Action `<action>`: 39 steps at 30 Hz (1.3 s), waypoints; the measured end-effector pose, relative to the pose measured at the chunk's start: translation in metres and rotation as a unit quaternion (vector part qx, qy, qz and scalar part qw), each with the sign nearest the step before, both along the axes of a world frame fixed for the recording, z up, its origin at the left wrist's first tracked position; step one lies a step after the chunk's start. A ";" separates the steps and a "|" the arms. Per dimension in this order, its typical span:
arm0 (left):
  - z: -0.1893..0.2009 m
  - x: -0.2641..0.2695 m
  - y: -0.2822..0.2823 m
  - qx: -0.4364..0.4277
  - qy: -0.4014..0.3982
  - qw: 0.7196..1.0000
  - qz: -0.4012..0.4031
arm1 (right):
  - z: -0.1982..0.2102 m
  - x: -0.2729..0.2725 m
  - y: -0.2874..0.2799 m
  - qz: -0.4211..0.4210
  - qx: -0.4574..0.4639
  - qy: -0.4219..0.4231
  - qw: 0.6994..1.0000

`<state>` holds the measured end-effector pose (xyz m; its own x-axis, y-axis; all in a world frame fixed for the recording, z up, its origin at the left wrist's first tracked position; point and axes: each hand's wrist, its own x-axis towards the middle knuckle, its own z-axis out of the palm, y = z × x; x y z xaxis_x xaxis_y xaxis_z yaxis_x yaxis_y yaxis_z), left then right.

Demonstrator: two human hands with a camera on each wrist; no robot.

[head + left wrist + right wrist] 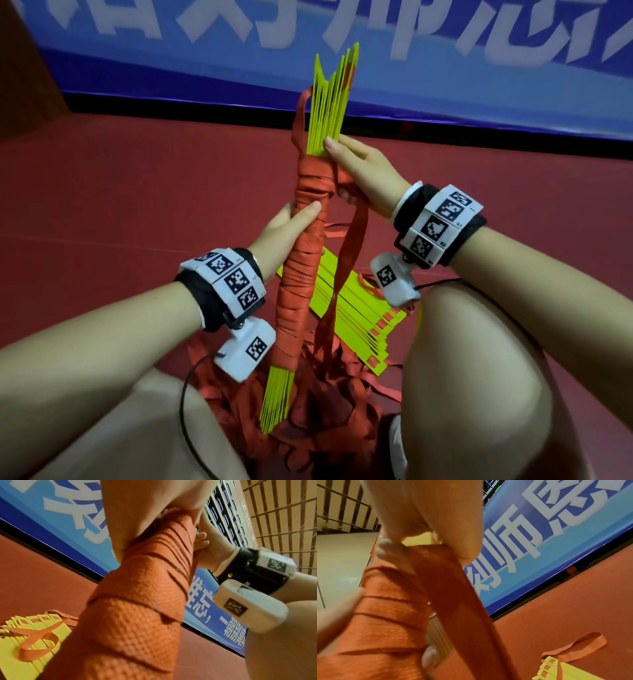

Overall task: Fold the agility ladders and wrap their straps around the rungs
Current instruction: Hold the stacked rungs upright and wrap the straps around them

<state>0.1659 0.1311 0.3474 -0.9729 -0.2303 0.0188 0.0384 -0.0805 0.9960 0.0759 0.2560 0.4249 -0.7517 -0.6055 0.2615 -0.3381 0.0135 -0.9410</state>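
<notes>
Dark red matte floor (pixel 137 192) carrying a flat stack of yellow plastic ladder rungs (pixel 356 318). A tangled heap of loose red woven straps (pixel 329 404) lies just beside the stack, on its near side; one strap loop (pixel 39 642) rests across the stack.

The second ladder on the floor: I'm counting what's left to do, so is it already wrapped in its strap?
Not wrapped. The second ladder lies with its yellow rungs stacked but bare, and its red strap only loops loosely over them.
</notes>
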 end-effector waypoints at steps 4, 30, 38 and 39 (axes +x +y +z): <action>-0.008 -0.005 -0.002 -0.046 0.012 0.998 0.046 | -0.008 -0.009 -0.003 0.000 0.061 -0.051 0.997; 0.017 -0.030 0.023 -0.249 -0.025 0.957 0.147 | -0.017 -0.015 -0.011 -0.222 -0.015 -0.055 0.973; 0.033 -0.009 0.022 -0.107 0.084 0.990 0.037 | 0.008 -0.005 0.015 -0.074 -0.133 -0.101 0.983; 0.035 -0.006 0.024 -0.087 0.095 0.992 0.015 | 0.011 -0.004 0.018 -0.058 -0.146 -0.101 0.982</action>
